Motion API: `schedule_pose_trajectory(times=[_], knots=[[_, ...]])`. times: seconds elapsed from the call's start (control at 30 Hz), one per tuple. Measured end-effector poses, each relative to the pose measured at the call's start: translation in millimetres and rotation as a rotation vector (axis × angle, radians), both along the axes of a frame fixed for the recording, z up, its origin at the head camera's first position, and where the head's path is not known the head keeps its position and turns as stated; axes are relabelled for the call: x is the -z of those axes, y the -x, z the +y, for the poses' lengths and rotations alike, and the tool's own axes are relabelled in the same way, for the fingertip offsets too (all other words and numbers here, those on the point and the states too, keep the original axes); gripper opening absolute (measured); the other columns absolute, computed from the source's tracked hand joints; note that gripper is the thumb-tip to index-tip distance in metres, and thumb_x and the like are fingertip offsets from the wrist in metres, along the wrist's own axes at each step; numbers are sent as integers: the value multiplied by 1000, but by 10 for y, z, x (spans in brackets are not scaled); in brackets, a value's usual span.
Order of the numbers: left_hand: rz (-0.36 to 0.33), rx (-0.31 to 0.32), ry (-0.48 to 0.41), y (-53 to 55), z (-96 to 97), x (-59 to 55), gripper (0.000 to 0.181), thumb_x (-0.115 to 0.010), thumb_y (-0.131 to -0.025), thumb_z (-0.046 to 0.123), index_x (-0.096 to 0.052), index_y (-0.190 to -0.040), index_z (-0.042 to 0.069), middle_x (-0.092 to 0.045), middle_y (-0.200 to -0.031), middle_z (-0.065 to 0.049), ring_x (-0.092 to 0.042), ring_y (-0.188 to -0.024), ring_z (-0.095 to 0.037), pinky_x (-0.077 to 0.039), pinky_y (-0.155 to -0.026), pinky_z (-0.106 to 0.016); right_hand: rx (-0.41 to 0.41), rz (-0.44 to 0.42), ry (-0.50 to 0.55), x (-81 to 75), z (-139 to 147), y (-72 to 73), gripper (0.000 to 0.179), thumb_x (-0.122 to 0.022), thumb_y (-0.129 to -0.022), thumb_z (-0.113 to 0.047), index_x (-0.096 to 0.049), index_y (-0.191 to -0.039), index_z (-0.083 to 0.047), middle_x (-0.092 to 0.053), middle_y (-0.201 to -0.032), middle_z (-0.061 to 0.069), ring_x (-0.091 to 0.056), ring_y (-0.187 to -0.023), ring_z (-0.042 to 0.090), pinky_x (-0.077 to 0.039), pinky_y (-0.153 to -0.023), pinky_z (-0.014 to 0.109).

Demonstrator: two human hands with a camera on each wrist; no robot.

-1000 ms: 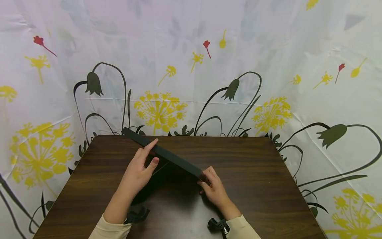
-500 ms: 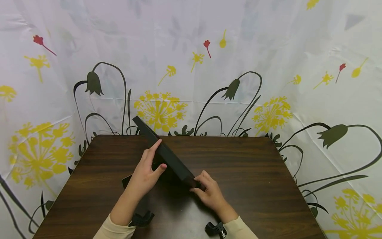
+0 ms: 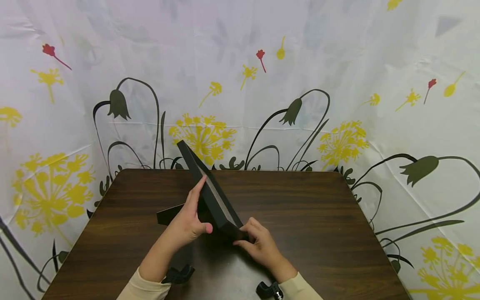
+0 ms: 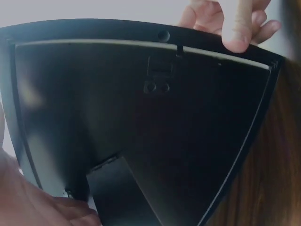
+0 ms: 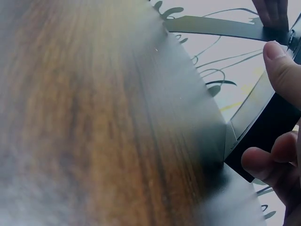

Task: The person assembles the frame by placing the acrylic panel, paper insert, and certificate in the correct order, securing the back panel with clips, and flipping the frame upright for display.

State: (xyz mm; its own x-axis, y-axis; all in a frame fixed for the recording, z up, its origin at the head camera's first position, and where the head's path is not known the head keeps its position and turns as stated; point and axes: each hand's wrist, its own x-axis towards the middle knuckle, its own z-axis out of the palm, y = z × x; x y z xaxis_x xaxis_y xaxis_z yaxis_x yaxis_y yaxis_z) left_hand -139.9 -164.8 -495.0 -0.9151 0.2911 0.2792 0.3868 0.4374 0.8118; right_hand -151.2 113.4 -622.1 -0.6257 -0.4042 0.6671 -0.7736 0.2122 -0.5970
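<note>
A black picture frame [image 3: 216, 197] is tilted up over the table, its far end leaning to the left. Its dark back panel [image 4: 117, 113] fills the left wrist view, with a hinged stand leg [image 4: 122, 193] swung out from it. The leg juts left behind my left hand [image 3: 189, 218] in the head view. That hand supports the frame with fairly straight fingers, the index tip at the frame's side and the thumb apart. At the near lower corner my right hand [image 3: 258, 246] pinches the frame, thumb on the back and fingers on the other face.
The dark wooden table [image 3: 318, 233] spreads out under both hands. Behind it hangs a white cloth [image 3: 240, 96] printed with flowers. Black wrist cameras [image 3: 179, 275] sit below each hand.
The frame has swung steeper, its far end rising and moving right, and a strip of its other face now shows. The stand leg has come into view at the left. Both hands stayed on it.
</note>
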Motion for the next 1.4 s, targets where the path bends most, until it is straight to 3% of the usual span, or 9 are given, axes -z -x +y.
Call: schedule_pose_trajectory(times=[0.17, 0.27, 0.33, 0.63, 0.87, 1.07, 1.2, 1.3, 1.4], knots=[[-75, 6, -22, -21, 26, -37, 143, -79, -64, 87, 6, -172, 50, -3, -185, -8, -14, -166, -51, -26, -120, -83, -22, -24, 14, -13, -9, 3, 30, -93, -87, -16, -77, -112, -20, -68, -115, -3, -45, -64, 1, -40, -57, 11], [-138, -27, -8, -33, 47, -50, 153, -100, -63, 61, 9, -171, 51, 0, -185, -7, -11, -167, -51, -25, -121, -82, -28, -31, 7, -14, -10, 5, 31, -93, -88, -16, -77, -115, -20, -70, -117, -4, -45, -63, 2, -40, -57, 11], [-159, -44, 0, -43, 74, -58, 158, -104, -64, 50, 11, -172, 49, 2, -185, -8, -10, -167, -51, -25, -122, -81, -32, -25, 6, -6, -12, 12, 32, -93, -88, -16, -77, -115, -20, -70, -115, -4, -47, -63, 6, -40, -57, 11], [-167, -56, 37, -129, 194, -152, 156, -100, -65, 55, 10, -174, 43, -5, -183, -18, -15, -166, -52, -31, -121, -78, -44, -8, 1, 28, -39, 27, 36, -92, -88, -13, -68, -114, -16, -66, -116, -1, -47, -68, 5, -41, -60, 10], [-129, -131, 47, -267, 313, -139, 149, -101, -73, 48, 10, -173, 44, -11, -183, -16, -20, -166, -49, -34, -121, -76, -45, -8, -11, 37, -83, 3, 36, -91, -90, -13, -66, -116, -16, -63, -114, -2, -44, -63, 4, -40, -58, 9], [-97, -248, -16, -423, 485, -4, 141, -95, -83, 50, 14, -173, 44, -8, -183, -18, -17, -167, -48, -30, -121, -79, -50, 27, -6, 23, -110, -15, 35, -90, -91, -9, -67, -117, -15, -63, -111, -2, -46, -65, 6, -39, -60, 9], [-107, -353, -133, -510, 696, 137, 138, -93, -88, 43, 16, -173, 39, -5, -183, -15, -16, -167, -44, -27, -125, -75, -49, 36, -7, 6, -97, -14, 39, -90, -90, -5, -68, -120, -16, -64, -113, -3, -48, -66, 10, -41, -61, 10], [-107, -421, -213, -565, 888, 273, 129, -93, -89, 35, 2, -176, 27, -20, -178, -15, -34, -159, -39, -35, -124, -66, -32, 46, -15, 3, -83, -14, 39, -88, -89, 0, -68, -119, -16, -66, -114, -2, -56, -74, 10, -48, -67, 14], [-107, -475, -246, -612, 1060, 413, 115, -96, -86, 32, -18, -170, 16, -36, -159, -10, -50, -139, -28, -44, -115, -52, -15, 47, -27, 15, -80, -17, 37, -85, -89, 5, -68, -116, -15, -67, -114, -1, -65, -89, 9, -55, -78, 17]])
